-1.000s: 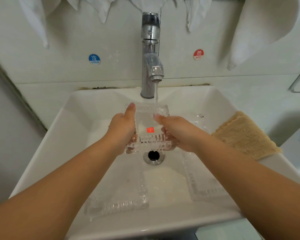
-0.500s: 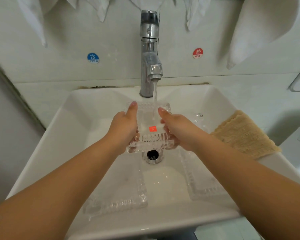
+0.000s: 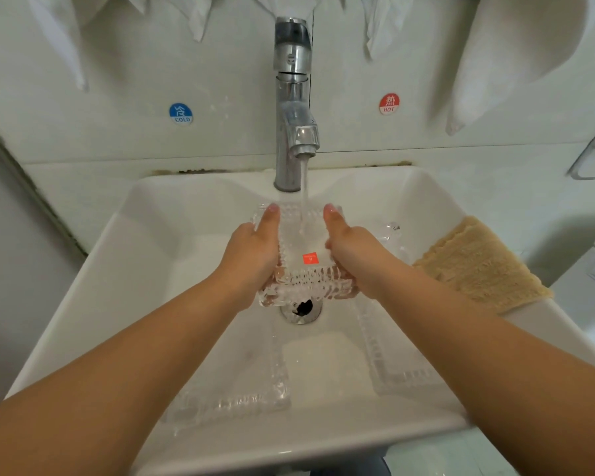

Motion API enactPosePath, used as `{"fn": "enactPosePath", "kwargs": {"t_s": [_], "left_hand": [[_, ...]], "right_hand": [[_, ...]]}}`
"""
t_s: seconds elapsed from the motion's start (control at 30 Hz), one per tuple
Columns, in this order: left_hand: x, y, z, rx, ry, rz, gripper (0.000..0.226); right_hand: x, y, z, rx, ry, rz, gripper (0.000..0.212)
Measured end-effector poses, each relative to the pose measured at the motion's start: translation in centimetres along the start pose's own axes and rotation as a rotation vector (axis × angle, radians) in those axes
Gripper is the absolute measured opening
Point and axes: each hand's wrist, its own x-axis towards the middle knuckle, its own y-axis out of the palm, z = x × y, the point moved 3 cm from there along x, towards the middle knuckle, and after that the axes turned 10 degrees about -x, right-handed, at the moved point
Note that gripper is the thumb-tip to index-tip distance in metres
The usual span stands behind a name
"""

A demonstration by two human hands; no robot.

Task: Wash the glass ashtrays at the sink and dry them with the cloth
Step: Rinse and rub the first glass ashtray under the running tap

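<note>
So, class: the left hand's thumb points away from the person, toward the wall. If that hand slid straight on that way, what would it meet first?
Most likely the back wall of the sink, left of the tap. The left hand, gripping the glass ashtray, points past the stream; depth is hard to judge.

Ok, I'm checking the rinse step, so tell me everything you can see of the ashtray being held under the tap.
The held ashtray is clear, rectangular cut glass with a beaded, ridged rim and a small red sticker on its flat middle. It sits over the drain, far edge tilted up. The left hand and right hand grip its two sides. The tap's running water strikes its inner face above the sticker.
</note>
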Motion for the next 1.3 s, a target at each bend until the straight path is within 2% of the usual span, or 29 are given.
{"fn": "enactPosePath", "kwargs": {"t_s": [0.13,0.23,0.3,0.43,0.5,0.6,0.7,0.8,0.97,1.1,1.13,1.2,1.3], "left_hand": [[0.0,-0.8,0.0,-0.057,-0.071,-0.054,0.074],[-0.1,-0.5,-0.2,-0.028,0.004,-0.025,0.069],[-0.3,0.1,-0.3,-0.02,0.058,0.005,0.058],[-0.7,0.4,-0.4,-0.129,-0.036,0.006,0.058],[-0.9,-0.2,-0.4,-0.19,-0.112,-0.038,0.057],[-0.9,-1.3,-0.6,-0.303,-0.181,-0.091,0.058],[-0.6,-2.0,-0.7,-0.323,-0.2,-0.111,0.06],[-0.9,-1.6,-0.7,-0.311,-0.195,-0.094,0.059],[-1.0,-0.7,-0.6,-0.333,-0.17,-0.049,0.057],[-0.7,-1.0,-0.3,-0.329,-0.208,-0.069,0.062],[-0.6,-1.1,-0.3,-0.319,-0.208,-0.072,0.062],[-0.6,-0.9,-0.2,-0.304,-0.189,-0.055,0.061],[-0.1,-0.2,0.0,-0.262,-0.124,0.019,0.059]], "right_hand": [[-0.4,0.2,0.3,0.076,-0.085,0.112,0.053],[-0.6,0.2,0.5,0.028,-0.084,0.09,0.072],[-0.6,0.1,0.3,-0.003,-0.011,0.035,0.074],[0.0,-0.1,-0.1,0.002,-0.002,0.01,0.079],[-0.1,-0.1,0.1,0.036,-0.095,0.084,0.064],[-0.1,0.2,0.5,0.125,-0.27,0.291,0.041],[0.2,0.4,0.6,0.062,-0.367,0.382,0.039],[-0.3,0.4,0.9,0.027,-0.379,0.294,0.03],[-0.5,-0.1,1.0,-0.092,-0.35,0.044,0.042],[-0.4,-0.4,1.0,-0.02,-0.345,0.209,0.034],[-0.3,-0.3,0.9,-0.019,-0.345,0.23,0.045],[-0.3,-0.2,0.9,-0.032,-0.304,0.17,0.075],[-0.5,-0.4,0.9,-0.059,-0.237,0.013,0.077]]}}
